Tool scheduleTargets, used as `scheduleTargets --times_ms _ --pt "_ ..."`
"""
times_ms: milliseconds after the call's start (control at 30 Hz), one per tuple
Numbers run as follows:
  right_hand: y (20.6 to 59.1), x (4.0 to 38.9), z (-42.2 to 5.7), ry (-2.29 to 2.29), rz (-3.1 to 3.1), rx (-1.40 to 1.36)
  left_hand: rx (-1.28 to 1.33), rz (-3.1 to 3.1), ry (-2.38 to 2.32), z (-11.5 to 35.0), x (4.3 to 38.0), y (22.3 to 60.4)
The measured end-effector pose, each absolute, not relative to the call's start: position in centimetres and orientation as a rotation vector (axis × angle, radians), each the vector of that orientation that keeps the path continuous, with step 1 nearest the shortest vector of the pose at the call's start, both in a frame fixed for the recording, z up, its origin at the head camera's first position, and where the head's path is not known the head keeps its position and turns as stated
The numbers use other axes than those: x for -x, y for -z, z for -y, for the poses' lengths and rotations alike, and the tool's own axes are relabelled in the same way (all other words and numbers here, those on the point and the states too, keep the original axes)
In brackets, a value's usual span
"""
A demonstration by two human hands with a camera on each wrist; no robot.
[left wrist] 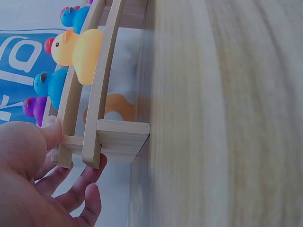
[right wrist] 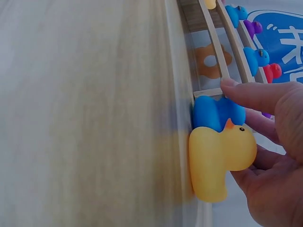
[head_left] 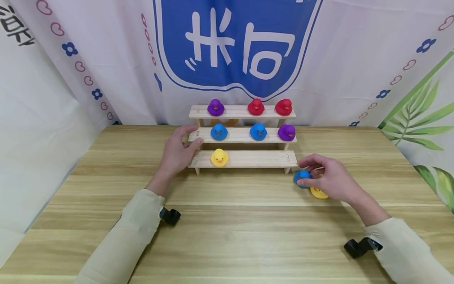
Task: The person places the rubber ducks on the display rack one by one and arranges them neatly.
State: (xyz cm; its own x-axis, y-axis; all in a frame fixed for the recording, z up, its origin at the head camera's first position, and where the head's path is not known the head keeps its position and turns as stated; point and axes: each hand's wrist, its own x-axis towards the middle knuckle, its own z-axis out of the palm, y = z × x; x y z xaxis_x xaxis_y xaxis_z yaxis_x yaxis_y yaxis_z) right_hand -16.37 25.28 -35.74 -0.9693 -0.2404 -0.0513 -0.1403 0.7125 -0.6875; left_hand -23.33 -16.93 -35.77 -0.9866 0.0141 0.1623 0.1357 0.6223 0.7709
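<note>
My left hand (head_left: pixel 176 152) grips the left end of a three-step wooden display stand (head_left: pixel 255 159), its thumb on the middle step and fingers beside the lower one. At the stand's right end, my right hand (head_left: pixel 333 177) reaches over a blue rubber duck (right wrist: pixel 204 113) on the table. Its thumb overlaps the duck, and its index fingertip is right by the bottom step's end. Under this palm a yellow rubber duck (right wrist: pixel 208 163) stands against the blue one, partly hidden in the head view. Another yellow duck (head_left: pixel 219 157) sits left on the bottom step.
On the middle step stand two blue ducks (head_left: pixel 258 131) and a purple duck (head_left: pixel 286 133). The top step bears a purple duck (head_left: pixel 215 107) and two red ducks (head_left: pixel 255 107). A printed curtain (head_left: pixel 134 98) hangs behind the wooden table (head_left: pixel 248 236).
</note>
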Motion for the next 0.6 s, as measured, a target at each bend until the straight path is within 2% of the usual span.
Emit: scheduleTargets --times_ms 600 --pt "36.49 16.33 -25.3 0.985 -2.855 0.259 0.131 2.703 1.291 16.93 23.46 35.85"
